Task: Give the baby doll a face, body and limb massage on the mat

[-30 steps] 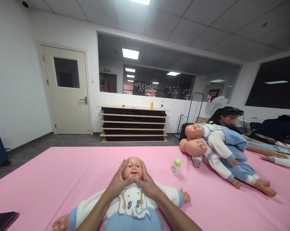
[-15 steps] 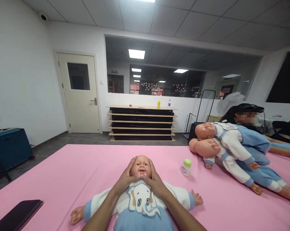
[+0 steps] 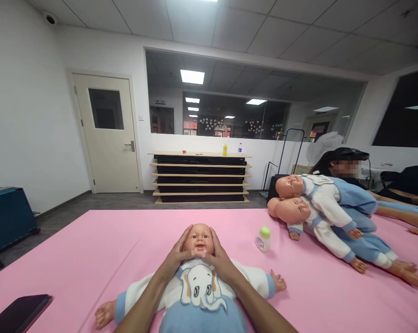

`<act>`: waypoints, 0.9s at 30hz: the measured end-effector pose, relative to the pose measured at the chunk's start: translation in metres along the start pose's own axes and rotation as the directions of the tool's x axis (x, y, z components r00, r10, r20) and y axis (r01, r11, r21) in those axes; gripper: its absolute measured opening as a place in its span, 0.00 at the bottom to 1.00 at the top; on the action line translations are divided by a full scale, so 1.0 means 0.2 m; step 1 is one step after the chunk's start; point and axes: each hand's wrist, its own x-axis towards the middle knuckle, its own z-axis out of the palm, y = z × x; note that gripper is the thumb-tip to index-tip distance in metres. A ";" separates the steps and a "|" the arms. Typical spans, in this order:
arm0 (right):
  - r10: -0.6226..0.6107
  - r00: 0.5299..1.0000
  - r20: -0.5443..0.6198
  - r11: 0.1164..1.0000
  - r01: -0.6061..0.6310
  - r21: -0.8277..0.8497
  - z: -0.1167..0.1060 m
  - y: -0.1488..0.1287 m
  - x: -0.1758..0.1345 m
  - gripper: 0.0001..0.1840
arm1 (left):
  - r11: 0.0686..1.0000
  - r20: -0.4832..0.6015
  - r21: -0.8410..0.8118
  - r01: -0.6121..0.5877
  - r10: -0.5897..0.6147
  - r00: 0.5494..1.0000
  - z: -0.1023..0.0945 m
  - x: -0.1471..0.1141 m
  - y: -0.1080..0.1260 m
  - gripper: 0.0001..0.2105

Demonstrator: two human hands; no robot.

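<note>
A baby doll (image 3: 200, 280) in a white top with an elephant on it and blue trousers lies on its back, arms spread, on a pink padded surface (image 3: 70, 259). Around one side of its head curves my left hand (image 3: 177, 254), fingers along the cheek and thumb below the mouth. On the opposite side, my right hand (image 3: 221, 259) cups the head the same way. Both thumbs come together at the doll's chin, and the face shows between the hands. A small white jar with a green lid (image 3: 263, 239) stands to the right of the head.
Two more dolls (image 3: 328, 208) lie stacked on the right, near a person (image 3: 341, 166) wearing a headset. A dark phone (image 3: 20, 313) rests at the front left. Beyond the pink surface are stacked boards (image 3: 200, 178), a door (image 3: 107, 138) and a blue case (image 3: 11, 222).
The whole view has shifted slightly, so things appear a little further left. Both hands stay around the doll's head, and the thumbs look closer together at the chin.
</note>
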 end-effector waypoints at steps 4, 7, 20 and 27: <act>-0.010 1.000 -0.006 1.000 0.010 -0.019 -0.01 0.00 0.00 0.49 | 0.997 -0.023 0.068 -0.027 0.028 0.999 0.00 0.01 -0.01 0.44; -0.044 0.999 -0.010 0.997 0.043 -0.059 -0.01 0.01 0.00 0.54 | 0.976 -0.049 0.212 -0.055 0.067 0.997 0.01 0.01 0.00 0.47; -0.041 0.999 -0.014 0.998 0.040 -0.051 -0.01 0.00 0.00 0.50 | 0.970 -0.054 0.233 -0.063 0.078 0.996 0.03 0.00 0.01 0.45; 0.002 1.000 -0.029 1.000 -0.002 0.010 0.00 0.00 0.01 0.47 | 0.991 -0.039 0.132 -0.016 0.021 0.999 0.01 0.00 0.01 0.42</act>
